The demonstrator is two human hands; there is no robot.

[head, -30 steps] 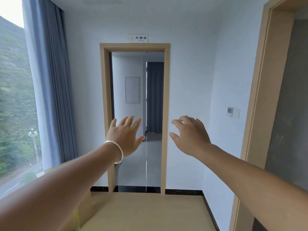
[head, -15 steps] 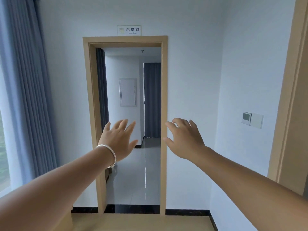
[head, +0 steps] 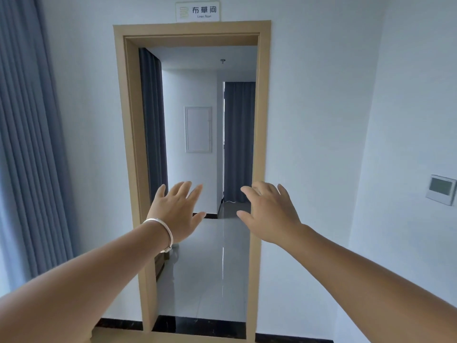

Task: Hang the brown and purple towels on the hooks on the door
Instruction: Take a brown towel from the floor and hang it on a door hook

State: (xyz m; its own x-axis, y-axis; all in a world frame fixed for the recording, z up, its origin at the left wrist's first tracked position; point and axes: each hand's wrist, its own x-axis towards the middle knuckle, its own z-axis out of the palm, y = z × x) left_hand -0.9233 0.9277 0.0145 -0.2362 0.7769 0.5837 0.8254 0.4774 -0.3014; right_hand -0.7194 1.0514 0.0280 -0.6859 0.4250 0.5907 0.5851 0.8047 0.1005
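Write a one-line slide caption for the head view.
Empty left hand and right hand reach toward the open doorway.

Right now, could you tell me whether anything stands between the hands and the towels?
I cannot say: no towels or hooks are in view. Both the left hand and right hand are empty, raised before an open doorway with nothing visible blocking it.

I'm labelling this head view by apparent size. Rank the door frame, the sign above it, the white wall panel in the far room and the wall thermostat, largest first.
1. Door frame
2. White wall panel
3. Sign
4. Thermostat, partly cut off by the picture edge

The panel is farther away, so its true size is unsure.
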